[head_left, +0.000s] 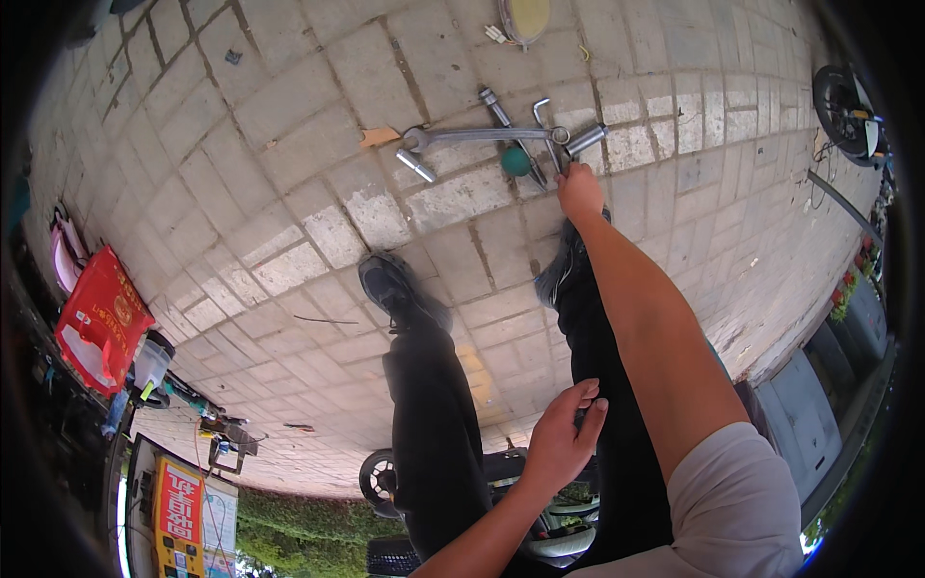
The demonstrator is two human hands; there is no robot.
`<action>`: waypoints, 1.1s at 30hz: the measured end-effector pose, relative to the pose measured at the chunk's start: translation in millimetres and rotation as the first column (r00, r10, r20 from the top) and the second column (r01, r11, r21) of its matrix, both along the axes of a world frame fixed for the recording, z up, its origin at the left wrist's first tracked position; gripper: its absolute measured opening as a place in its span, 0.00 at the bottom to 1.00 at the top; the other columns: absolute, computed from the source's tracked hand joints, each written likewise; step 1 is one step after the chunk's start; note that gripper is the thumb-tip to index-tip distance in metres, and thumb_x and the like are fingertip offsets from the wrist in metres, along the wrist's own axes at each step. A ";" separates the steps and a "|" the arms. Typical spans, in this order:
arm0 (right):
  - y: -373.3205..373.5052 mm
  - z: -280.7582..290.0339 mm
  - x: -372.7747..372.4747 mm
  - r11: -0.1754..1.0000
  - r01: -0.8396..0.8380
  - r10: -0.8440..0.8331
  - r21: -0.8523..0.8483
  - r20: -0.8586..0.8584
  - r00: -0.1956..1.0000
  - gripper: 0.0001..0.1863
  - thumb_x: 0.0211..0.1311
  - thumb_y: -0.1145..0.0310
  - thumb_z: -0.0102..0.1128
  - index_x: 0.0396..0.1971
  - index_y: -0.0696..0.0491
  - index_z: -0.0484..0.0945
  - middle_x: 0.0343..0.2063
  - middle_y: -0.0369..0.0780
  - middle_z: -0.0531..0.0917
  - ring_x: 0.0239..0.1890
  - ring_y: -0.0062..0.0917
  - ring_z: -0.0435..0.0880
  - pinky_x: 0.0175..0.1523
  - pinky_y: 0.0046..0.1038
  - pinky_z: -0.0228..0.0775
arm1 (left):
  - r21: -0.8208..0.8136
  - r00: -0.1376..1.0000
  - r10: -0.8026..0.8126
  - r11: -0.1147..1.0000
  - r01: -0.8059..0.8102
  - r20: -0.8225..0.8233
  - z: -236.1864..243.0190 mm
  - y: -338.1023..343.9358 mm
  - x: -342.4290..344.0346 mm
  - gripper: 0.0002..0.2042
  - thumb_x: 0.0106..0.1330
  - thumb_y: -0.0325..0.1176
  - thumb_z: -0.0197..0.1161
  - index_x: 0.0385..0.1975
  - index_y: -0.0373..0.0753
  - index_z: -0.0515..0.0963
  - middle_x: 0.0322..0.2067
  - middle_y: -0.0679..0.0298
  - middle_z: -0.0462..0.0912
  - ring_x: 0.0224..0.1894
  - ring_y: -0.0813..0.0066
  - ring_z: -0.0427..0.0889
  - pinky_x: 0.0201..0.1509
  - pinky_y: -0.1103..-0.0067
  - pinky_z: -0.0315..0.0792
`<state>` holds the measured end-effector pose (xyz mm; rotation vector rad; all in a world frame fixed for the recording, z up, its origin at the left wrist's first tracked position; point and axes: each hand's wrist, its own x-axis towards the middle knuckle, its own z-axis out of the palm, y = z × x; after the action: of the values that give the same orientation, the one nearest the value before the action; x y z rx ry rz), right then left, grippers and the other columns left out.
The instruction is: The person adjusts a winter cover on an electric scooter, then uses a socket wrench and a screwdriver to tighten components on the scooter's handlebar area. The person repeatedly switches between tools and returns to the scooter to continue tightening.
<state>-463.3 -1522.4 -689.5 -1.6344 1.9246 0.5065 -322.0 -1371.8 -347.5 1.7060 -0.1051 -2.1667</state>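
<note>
My right hand (581, 196) reaches down to tools on the paving, its fingers closed on the lower end of a thin L-shaped wrench (542, 120). A long silver combination wrench (477, 135) lies across it and a socket handle (498, 108). Close by my right fingers is a large silver deep socket (587, 142). A green ball-shaped thing (515, 161) sits beside the handle's lower part. A smaller silver socket (416, 165) rests under the wrench's open jaw. My left hand (562, 440) hovers before my right thigh, half curled, thumb apart from fingers; nothing is visible in it.
Past the tools lies an oval yellowish part with a white connector (520, 19). A brown scrap (379, 137) is beside the wrench jaw. My shoes (395, 287) stand just short of the tools. A red bag (101, 323) is at left, a black wheel (844, 116) at far right.
</note>
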 end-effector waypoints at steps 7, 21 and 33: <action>48.4 98.5 -19.0 0.958 -0.224 0.208 0.177 0.105 0.972 0.15 0.54 0.60 0.56 0.28 0.59 0.78 0.33 0.53 0.83 0.38 0.49 0.83 0.44 0.47 0.75 | 0.100 0.971 0.238 0.967 -0.235 -0.019 -32.9 18.3 -18.0 0.18 0.74 0.40 0.56 0.53 0.30 0.74 0.46 0.56 0.82 0.51 0.72 0.80 0.57 0.78 0.71; -16.4 194.6 47.0 0.916 -0.314 0.147 0.251 0.518 0.843 0.16 0.60 0.57 0.64 0.33 0.57 0.81 0.27 0.46 0.83 0.30 0.36 0.83 0.38 0.33 0.74 | 0.140 0.797 0.555 0.792 -0.594 0.240 -42.4 29.0 19.5 0.13 0.75 0.38 0.52 0.44 0.35 0.78 0.25 0.67 0.77 0.31 0.80 0.75 0.41 0.81 0.67; -122.3 13.9 165.3 0.964 -0.267 0.265 -0.015 -0.073 0.961 0.22 0.57 0.61 0.65 0.47 0.59 0.75 0.41 0.52 0.84 0.48 0.44 0.83 0.51 0.43 0.75 | 0.250 0.896 0.433 0.883 -0.398 -0.098 -2.0 28.9 19.1 0.18 0.76 0.45 0.51 0.47 0.34 0.76 0.30 0.67 0.78 0.36 0.83 0.75 0.40 0.84 0.67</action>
<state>-298.0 -1644.7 -675.6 -1.9277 1.7739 0.6567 -302.9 -1342.9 -349.5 1.4931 0.5222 -2.0204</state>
